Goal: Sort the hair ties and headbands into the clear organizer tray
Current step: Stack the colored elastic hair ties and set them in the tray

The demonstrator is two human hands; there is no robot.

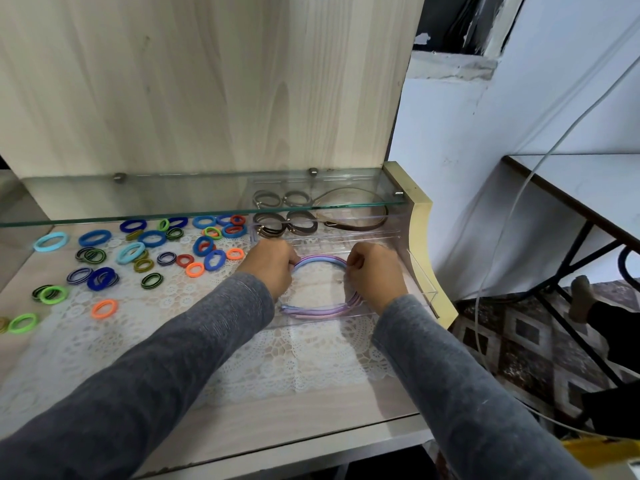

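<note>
Spanning the lower view, a pale wood desk top (pixel 277 410) carries a white lace mat (pixel 277 355). A glass shelf (pixel 138 202) runs above its back edge.

A clear tray (pixel 420 277) sits at the right end of the mat, its back part under the glass. The back compartment holds a brown headband (pixel 360 226) and brown hair ties (pixel 301 225).

The front compartment holds a bundle of pastel headbands (pixel 318 311), lying flat with the open ends at near left.

The left hand (pixel 273 268) grips the bundle's left side and the right hand (pixel 375 275) its right side. Fingers on both are curled round the bands. The fingertips are tucked under, so it is probably thumb against forefinger, though I can't confirm that.

Handling, by my judgement: the headbands are light, thin, springy hoops. The smooth covering is likely slippery, so the stack tends to fan apart. Best held on both sides of the curve, not at the tips.

Coloured hair ties (pixel 152 239) lie scattered on the mat left of the tray. They are soft, stretchy and near weightless. Pinch them anywhere.
</note>
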